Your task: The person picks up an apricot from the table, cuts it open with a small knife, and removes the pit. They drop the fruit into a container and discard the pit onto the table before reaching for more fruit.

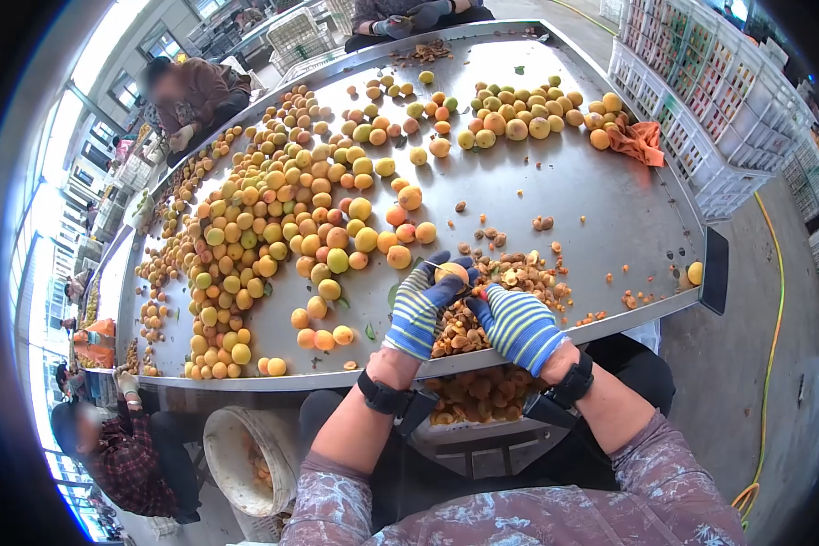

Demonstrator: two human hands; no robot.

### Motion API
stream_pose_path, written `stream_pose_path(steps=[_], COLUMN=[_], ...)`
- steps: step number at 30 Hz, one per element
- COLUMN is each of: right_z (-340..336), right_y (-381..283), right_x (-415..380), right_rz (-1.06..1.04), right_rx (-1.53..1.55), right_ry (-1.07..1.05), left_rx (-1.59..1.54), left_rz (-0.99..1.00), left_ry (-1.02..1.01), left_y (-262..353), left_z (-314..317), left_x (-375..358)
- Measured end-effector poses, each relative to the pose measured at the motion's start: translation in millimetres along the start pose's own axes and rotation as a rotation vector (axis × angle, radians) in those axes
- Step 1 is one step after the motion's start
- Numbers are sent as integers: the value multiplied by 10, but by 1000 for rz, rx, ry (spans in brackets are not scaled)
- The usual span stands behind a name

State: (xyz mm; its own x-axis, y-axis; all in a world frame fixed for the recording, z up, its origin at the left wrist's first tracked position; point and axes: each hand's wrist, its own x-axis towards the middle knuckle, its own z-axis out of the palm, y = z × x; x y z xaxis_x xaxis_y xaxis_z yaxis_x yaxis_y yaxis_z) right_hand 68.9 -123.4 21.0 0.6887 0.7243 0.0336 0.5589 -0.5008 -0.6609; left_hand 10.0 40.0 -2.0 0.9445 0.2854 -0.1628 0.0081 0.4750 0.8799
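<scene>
My left hand (425, 308), in a striped blue and yellow glove, is closed around a yellow-orange fruit (449, 272) above the near edge of the metal table. My right hand (517, 323), gloved alike, is close beside it with its fingers bent together near the fruit; what they hold, if anything, is hidden. Under and behind both hands lies a pile of pits and scraps (528, 276). Whole fruits (273, 214) cover much of the table to the left. A container of halved fruit (482, 398) sits below the table edge.
The metal table (601, 218) has a raised rim. An orange cloth (640, 141) lies at its right side by white crates (701, 82). A white bucket (246, 460) stands at lower left. Other people sit around the table. A yellow hose (773, 337) runs along the floor.
</scene>
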Motion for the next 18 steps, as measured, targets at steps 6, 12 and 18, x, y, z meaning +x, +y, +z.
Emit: stream_pose_path(steps=[6, 12, 18], right_z=[48, 133, 323], right_y=[-46, -11, 91], right_x=[32, 55, 64], right_rz=[-12, 24, -41], right_rx=[0, -26, 286], right_ry=[88, 65, 53], left_rx=[-468, -97, 28], left_rz=[-158, -49, 11], left_ry=[-74, 69, 70], left_y=[-73, 0, 13], left_z=[-54, 113, 57], left_x=[94, 7, -5])
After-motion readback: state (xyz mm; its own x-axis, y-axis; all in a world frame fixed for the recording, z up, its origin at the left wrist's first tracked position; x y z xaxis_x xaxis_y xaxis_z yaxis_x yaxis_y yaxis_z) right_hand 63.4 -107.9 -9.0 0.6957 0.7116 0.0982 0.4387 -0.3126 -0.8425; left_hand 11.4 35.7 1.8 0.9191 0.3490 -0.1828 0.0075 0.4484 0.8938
